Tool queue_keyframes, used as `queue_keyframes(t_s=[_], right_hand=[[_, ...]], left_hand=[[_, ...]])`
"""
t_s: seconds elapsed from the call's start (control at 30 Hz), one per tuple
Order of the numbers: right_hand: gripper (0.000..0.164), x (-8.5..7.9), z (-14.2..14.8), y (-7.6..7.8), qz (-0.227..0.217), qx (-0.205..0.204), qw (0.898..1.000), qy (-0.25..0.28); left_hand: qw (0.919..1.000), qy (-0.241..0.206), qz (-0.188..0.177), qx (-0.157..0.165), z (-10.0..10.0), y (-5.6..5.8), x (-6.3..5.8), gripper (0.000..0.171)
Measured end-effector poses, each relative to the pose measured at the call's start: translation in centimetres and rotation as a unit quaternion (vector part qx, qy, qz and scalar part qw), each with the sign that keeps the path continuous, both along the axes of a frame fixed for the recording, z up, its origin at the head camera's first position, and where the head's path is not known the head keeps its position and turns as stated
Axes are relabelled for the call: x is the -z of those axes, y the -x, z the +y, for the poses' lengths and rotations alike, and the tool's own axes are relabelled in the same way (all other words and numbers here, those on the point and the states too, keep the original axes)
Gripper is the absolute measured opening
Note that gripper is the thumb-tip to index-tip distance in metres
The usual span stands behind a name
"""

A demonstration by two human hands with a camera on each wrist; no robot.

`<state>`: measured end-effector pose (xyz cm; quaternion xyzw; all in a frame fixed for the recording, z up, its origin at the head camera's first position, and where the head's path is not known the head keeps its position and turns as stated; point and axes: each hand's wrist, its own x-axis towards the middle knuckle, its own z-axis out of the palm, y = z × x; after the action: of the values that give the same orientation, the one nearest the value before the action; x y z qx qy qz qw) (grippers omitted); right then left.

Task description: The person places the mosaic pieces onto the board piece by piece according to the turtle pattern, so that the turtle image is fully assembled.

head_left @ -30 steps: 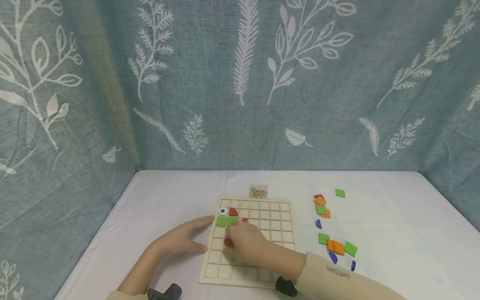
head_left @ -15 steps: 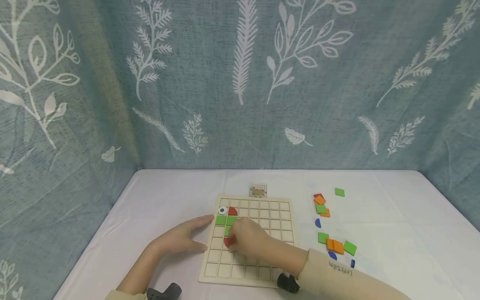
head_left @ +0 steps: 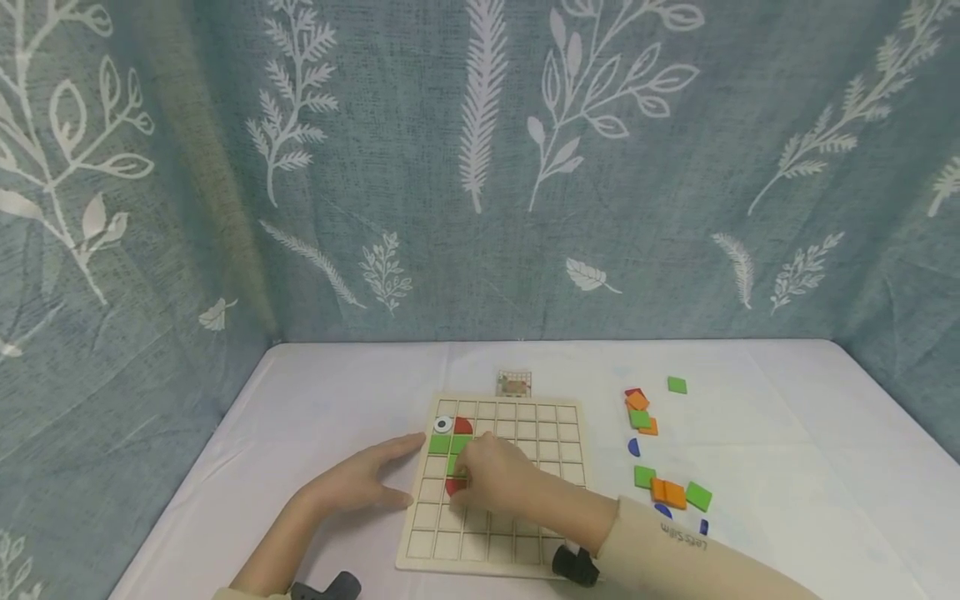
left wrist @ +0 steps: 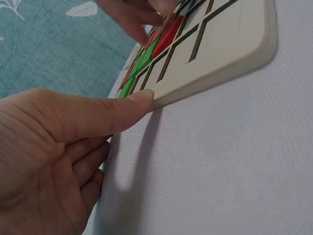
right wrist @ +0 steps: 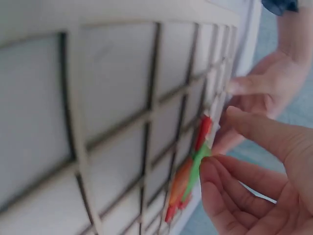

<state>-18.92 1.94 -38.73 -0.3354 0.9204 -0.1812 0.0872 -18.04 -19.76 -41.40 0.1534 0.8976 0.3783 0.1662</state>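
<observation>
A pale wooden grid board (head_left: 558,432) lies on the table. In its left columns sit a round eye tile (head_left: 443,425), a red curved-edge tile (head_left: 463,426), several green square tiles (head_left: 439,445) and a lower red curved tile (head_left: 453,486). My right hand (head_left: 498,477) is over these, its fingertips right at the green and lower red tiles, thumb and index apart in the right wrist view. An orange piece (right wrist: 181,178) shows beyond the green there. My left hand (head_left: 354,481) rests with fingers spread at the board's left edge, thumb (left wrist: 143,97) touching its rim.
A small printed picture card (head_left: 514,383) lies behind the board. Loose tiles are scattered at the right: green squares (head_left: 699,497), orange squares (head_left: 675,494) and blue half-rounds (head_left: 634,447). A patterned curtain (head_left: 435,208) closes off the back and sides.
My right hand has shifted slightly off the tiles, uncovering the green tile above the lower red one. The left hand stays at the board's edge.
</observation>
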Motion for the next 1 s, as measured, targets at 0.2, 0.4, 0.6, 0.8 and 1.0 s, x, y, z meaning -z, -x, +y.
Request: queue_keyframes(t_s=[0.2, 0.4, 0.6, 0.8, 1.0], right_hand=[[0.022, -1.5, 1.9, 1.5, -0.040, 0.007, 0.997, 0.064], [0.017, -2.3, 5.5, 3.7, -0.058, 0.037, 0.994, 0.082], [0.014, -2.0, 10.1, 5.5, -0.055, 0.078, 0.993, 0.063], [0.017, -2.0, 14.3, 7.2, -0.040, 0.147, 0.988, 0.037], [0.021, -1.5, 17.6, 8.7, -0.040, 0.220, 0.975, 0.010]], left_hand=[[1.0000, -0.002, 0.005, 0.004, -0.2, 0.0, 0.0, 0.080], [0.9998, 0.003, -0.001, -0.018, 0.1, 0.0, 0.1, 0.081], [0.9994, 0.005, -0.010, -0.032, 0.2, -0.1, 0.2, 0.081], [0.9996, 0.004, -0.006, -0.027, 0.2, -0.1, 0.2, 0.080], [0.9997, 0.007, -0.007, -0.024, 0.1, -0.1, 0.2, 0.081]])
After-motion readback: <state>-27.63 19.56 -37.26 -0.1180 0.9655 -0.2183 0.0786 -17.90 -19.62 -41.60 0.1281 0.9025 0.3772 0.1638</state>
